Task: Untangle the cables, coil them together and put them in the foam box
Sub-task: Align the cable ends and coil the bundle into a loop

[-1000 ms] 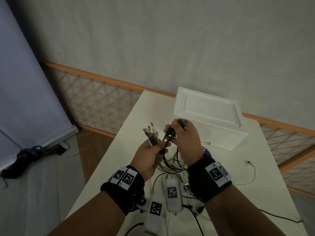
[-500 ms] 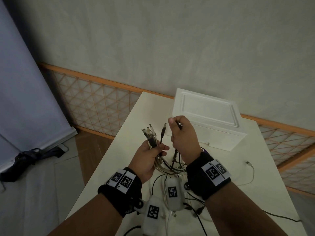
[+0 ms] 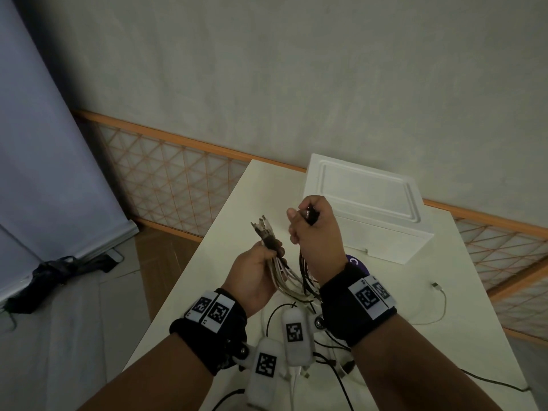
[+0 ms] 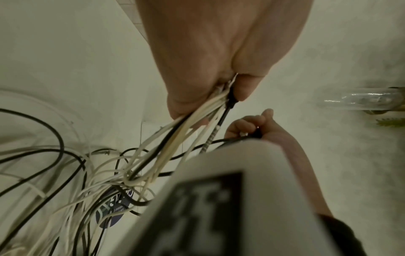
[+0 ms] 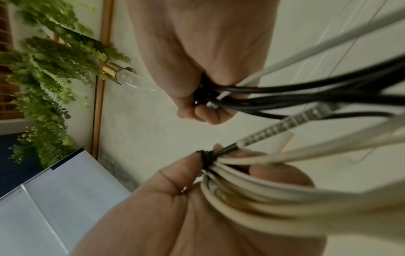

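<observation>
My left hand point(image 3: 261, 262) grips a bundle of mostly white cables point(image 3: 281, 271), their plug ends point(image 3: 262, 228) sticking up above the fist. In the left wrist view those cables point(image 4: 197, 117) run down from the left hand point(image 4: 210, 83) to a tangle on the table. My right hand point(image 3: 314, 232) grips several black cables point(image 3: 305, 268) with a dark plug point(image 3: 310, 216) at its top. The right wrist view shows the black cables point(image 5: 285, 97) leaving the right hand point(image 5: 206, 97) and the white bundle point(image 5: 252, 181) in the left hand point(image 5: 186, 181). The white foam box point(image 3: 367, 209) stands closed just behind the hands.
The white table point(image 3: 225, 232) carries loose black and white cables point(image 3: 335, 348) under my wrists. A white cable with a plug point(image 3: 439, 292) lies to the right. A purple round sticker point(image 3: 355, 262) sits near the box. The table's left edge drops to the floor.
The two hands have moved a little apart. The black plug that stood between them is now gathered into the right hand, which has risen slightly.
</observation>
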A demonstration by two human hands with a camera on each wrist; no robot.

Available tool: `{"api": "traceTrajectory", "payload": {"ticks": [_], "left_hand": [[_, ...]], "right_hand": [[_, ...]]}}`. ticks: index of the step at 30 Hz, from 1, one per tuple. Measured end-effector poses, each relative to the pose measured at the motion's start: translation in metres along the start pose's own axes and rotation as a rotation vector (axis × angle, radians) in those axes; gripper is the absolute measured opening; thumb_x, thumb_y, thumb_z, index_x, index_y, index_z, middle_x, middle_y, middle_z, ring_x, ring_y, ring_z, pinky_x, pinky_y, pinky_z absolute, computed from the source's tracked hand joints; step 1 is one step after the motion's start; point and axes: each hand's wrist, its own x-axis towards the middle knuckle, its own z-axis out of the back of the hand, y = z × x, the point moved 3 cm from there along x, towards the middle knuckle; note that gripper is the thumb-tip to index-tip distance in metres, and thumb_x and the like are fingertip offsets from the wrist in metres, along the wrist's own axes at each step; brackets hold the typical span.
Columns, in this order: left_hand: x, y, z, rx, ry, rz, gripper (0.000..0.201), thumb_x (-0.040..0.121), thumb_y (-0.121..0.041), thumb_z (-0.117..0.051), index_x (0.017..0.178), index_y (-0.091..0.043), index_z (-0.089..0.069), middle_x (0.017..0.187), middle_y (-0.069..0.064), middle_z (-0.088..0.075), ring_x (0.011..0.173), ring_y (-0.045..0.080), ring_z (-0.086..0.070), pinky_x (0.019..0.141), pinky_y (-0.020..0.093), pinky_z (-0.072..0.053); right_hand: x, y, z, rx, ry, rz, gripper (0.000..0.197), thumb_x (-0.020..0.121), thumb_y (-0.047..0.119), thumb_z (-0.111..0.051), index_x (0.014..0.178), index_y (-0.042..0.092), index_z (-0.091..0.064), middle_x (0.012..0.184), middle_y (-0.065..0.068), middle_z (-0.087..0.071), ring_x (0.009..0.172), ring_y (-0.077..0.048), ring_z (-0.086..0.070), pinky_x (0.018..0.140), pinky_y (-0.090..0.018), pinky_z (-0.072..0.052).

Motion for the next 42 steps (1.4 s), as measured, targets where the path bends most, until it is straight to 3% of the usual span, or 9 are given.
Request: {"api": "traceTrajectory", "payload": {"ticks": [6, 11, 14, 19, 24, 27, 32, 37, 42], "left_hand": [[0.002, 0.001, -0.008, 0.303, 0.092, -0.159, 0.036, 0.088, -0.005, -0.051, 0.123, -0.01, -0.057, 0.102, 0.016, -0.061, 0.089, 0.028, -0.054, 0.076, 0.039, -0.04], [-0.001, 0.001, -0.002, 0.454, 0.068, -0.221, 0.022, 0.095, 0.001, -0.049, 0.105, -0.014, -0.063, 0.076, -0.001, -0.057, 0.07, 0.012, -0.048, 0.062, 0.026, -0.039], [-0.002, 0.003, -0.001, 0.411, 0.058, -0.195, 0.016, 0.095, 0.0, -0.051, 0.093, -0.01, -0.064, 0.071, 0.001, -0.056, 0.067, 0.013, -0.047, 0.061, 0.025, -0.037], [0.001, 0.002, 0.0, 0.254, 0.018, -0.166, 0.017, 0.096, -0.009, -0.051, 0.105, -0.005, -0.065, 0.075, 0.004, -0.063, 0.068, 0.015, -0.052, 0.067, 0.028, -0.04], [-0.001, 0.0, -0.006, 0.222, 0.009, -0.177, 0.03, 0.091, -0.016, -0.06, 0.12, -0.005, -0.062, 0.103, 0.022, -0.057, 0.091, 0.031, -0.045, 0.078, 0.043, -0.036], [0.0, 0.001, -0.005, 0.307, 0.001, -0.195, 0.031, 0.096, 0.001, -0.043, 0.115, -0.011, -0.063, 0.095, 0.015, -0.063, 0.078, 0.026, -0.049, 0.066, 0.032, -0.04], [0.0, -0.002, -0.004, 0.26, 0.018, -0.19, 0.016, 0.097, -0.011, -0.051, 0.106, -0.012, -0.064, 0.093, 0.009, -0.069, 0.078, 0.018, -0.055, 0.066, 0.028, -0.041], [0.001, -0.004, 0.0, 0.178, -0.011, -0.147, 0.012, 0.094, -0.006, -0.053, 0.091, -0.012, -0.063, 0.079, 0.004, -0.07, 0.07, 0.016, -0.054, 0.061, 0.028, -0.039], [0.0, -0.003, -0.001, 0.252, 0.003, -0.146, 0.013, 0.091, 0.0, -0.056, 0.097, -0.01, -0.063, 0.079, 0.004, -0.068, 0.068, 0.016, -0.053, 0.059, 0.028, -0.039]], "right_hand": [[0.0, -0.003, -0.005, -0.275, 0.126, -0.031, 0.046, 0.069, 0.034, -0.082, 0.105, 0.025, -0.056, 0.083, 0.006, -0.055, 0.07, -0.008, -0.053, 0.062, -0.024, -0.047], [0.007, 0.001, 0.001, -0.445, 0.275, -0.074, 0.065, 0.071, 0.032, -0.082, 0.128, 0.026, -0.053, 0.105, 0.005, -0.061, 0.093, -0.005, -0.058, 0.063, -0.003, -0.042], [0.008, 0.004, 0.002, -0.459, 0.29, -0.051, 0.051, 0.075, 0.036, -0.078, 0.121, 0.023, -0.061, 0.1, 0.005, -0.066, 0.09, -0.007, -0.062, 0.079, -0.016, -0.047], [0.006, 0.003, 0.001, -0.232, 0.179, -0.032, 0.028, 0.079, 0.029, -0.076, 0.103, 0.02, -0.066, 0.073, -0.004, -0.065, 0.065, -0.013, -0.06, 0.07, -0.035, -0.053], [-0.003, 0.001, -0.005, -0.619, 0.2, 0.166, 0.052, 0.085, 0.039, -0.067, 0.132, 0.023, -0.049, 0.112, 0.002, -0.061, 0.101, -0.009, -0.056, 0.085, -0.023, -0.044], [-0.006, -0.002, -0.008, -0.731, 0.276, 0.207, 0.072, 0.085, 0.041, -0.066, 0.145, 0.022, -0.033, 0.128, -0.003, -0.052, 0.116, -0.015, -0.048, 0.09, -0.018, -0.032], [-0.003, 0.001, 0.002, -0.432, 0.117, 0.097, 0.057, 0.082, 0.035, -0.072, 0.133, 0.023, -0.05, 0.1, 0.013, -0.06, 0.089, 0.004, -0.057, 0.075, -0.002, -0.039], [0.002, 0.003, 0.009, -0.255, -0.006, 0.049, 0.019, 0.089, 0.027, -0.065, 0.103, 0.015, -0.061, 0.071, 0.003, -0.063, 0.058, -0.008, -0.063, 0.056, -0.028, -0.052], [0.007, 0.001, 0.012, -0.207, -0.005, 0.015, 0.011, 0.091, 0.014, -0.06, 0.099, 0.009, -0.063, 0.084, -0.004, -0.069, 0.066, -0.014, -0.067, 0.06, -0.031, -0.055]]}}
